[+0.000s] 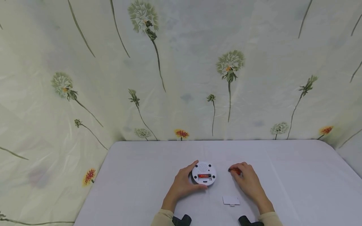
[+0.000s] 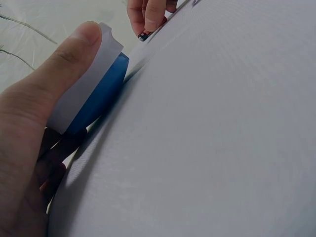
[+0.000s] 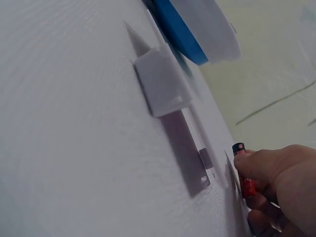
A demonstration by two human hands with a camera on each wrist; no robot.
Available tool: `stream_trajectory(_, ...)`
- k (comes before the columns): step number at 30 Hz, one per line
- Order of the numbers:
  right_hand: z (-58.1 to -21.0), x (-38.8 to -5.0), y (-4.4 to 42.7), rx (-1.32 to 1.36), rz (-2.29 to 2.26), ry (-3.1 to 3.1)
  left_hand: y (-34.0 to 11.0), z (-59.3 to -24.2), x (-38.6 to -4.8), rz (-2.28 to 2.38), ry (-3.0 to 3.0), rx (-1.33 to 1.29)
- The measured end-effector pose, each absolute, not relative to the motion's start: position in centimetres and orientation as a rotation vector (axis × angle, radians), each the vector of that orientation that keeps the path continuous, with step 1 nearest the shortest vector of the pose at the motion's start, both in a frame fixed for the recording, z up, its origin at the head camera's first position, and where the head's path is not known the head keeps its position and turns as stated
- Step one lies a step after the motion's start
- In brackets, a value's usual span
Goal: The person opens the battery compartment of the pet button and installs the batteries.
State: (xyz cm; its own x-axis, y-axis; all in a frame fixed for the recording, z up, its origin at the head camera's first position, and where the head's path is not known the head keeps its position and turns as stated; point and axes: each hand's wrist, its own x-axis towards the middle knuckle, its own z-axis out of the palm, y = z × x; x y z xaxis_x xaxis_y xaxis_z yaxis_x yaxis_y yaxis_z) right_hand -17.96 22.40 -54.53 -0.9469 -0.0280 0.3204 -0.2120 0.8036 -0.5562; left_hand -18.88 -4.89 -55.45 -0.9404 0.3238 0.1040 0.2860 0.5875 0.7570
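**Left hand grips the round device; right hand pinches the held battery**

The round device is on or just over the white table; the pictures do not settle whether it touches the cloth. Its white underside faces up, with small perforations toward the far side and dark feet spaced around the face. The wrist views show a blue part below the white body.

The left hand's grip is closed around the device from its left, fingers along the far left edge and thumb along the near edge. In the middle of the device, the battery compartment is uncovered, and an inner battery, red, lies crosswise in it.

To the right of the device and apart from it, the right hand's grip is closed on the held battery between thumb and fingers. This battery is red with a dark end, and that end points left, toward the device.

To the right of the device and nearer the person lies the white cover, on the table, its small tab facing the person. Beyond the device, past the table's far edge, hangs a pale sheet printed with dandelions. Beige sleeves reach in from the near side of the device.
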Motion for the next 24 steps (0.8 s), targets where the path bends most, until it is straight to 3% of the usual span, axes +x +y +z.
stream_trajectory(24,-53.4,-18.1,21.2,0.351,0.969,-2.574,-4.8,-55.1,-18.8,1.296,2.772,0.556)
